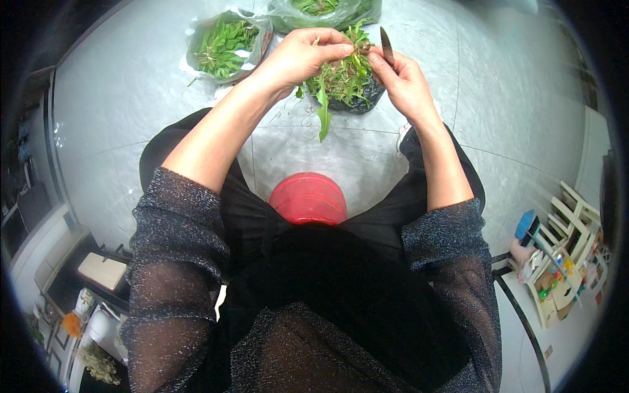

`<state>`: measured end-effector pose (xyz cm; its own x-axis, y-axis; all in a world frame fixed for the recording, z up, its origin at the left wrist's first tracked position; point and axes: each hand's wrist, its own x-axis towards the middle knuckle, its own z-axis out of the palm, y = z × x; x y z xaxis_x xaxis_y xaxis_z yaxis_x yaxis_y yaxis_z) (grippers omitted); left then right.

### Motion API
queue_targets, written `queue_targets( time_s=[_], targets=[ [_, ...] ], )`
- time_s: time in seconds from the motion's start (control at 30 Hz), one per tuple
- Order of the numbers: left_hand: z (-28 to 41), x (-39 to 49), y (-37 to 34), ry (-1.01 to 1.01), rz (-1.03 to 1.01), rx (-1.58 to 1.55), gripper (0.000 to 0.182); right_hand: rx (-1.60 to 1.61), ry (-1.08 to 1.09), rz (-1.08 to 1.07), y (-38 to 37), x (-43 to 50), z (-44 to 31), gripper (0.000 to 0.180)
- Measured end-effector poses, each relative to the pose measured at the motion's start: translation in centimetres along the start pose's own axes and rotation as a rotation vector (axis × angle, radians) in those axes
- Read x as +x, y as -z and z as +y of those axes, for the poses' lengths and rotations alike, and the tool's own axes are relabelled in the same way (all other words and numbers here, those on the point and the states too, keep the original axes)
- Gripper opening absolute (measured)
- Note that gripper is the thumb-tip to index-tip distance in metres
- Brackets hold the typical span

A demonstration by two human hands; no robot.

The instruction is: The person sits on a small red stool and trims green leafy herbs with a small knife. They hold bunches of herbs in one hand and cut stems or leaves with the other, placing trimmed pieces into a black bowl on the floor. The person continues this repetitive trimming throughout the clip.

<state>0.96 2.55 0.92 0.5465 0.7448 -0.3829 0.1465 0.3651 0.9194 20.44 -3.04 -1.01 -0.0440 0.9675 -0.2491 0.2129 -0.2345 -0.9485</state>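
My left hand (pixel 307 56) pinches a leafy green plant (pixel 355 60) near its brownish root end. In my right hand (pixel 405 81) is a small knife (pixel 386 45), its dark blade pointing up and away from me. The right thumb and forefinger are close to the root end; whether they touch it I cannot tell. Under both hands sits a black plastic bag (pixel 363 102) heaped with green and straw-coloured plant scraps (pixel 339 81). One long toothed leaf (pixel 323 115) hangs down over the near side of the heap.
A pale plastic bag of greens (pixel 223 46) stands at the upper left, another clear bag (pixel 324 22) at the top. A red plastic stool or bucket (pixel 308 196) shows between my legs. Grey tiles (pixel 501 98) cover the floor. At right lies a cream-coloured rack (pixel 572 216) among clutter.
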Motion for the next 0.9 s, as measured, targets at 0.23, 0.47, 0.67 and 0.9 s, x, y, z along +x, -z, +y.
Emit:
queue_targets(
  time_s=[0.23,0.47,0.67,0.9],
  targets=[
    [-1.0,0.3,-0.2,0.041,0.022,-0.175,0.018,0.100,-0.040,-0.062,-1.5,-0.9,-0.6,0.025],
    [-1.2,0.4,-0.5,-0.099,0.033,-0.130,0.029,0.075,-0.083,-0.067,-1.4,-0.8,-1.4,0.026],
    [-0.9,0.2,-0.8,0.006,-0.001,-0.063,0.033,0.089,-0.082,-0.053,-1.2,-0.8,-1.5,0.026],
    [-1.4,0.4,-0.9,-0.022,0.053,-0.121,0.029,0.007,-0.104,0.006,-1.2,-0.9,-1.2,0.024]
  ],
)
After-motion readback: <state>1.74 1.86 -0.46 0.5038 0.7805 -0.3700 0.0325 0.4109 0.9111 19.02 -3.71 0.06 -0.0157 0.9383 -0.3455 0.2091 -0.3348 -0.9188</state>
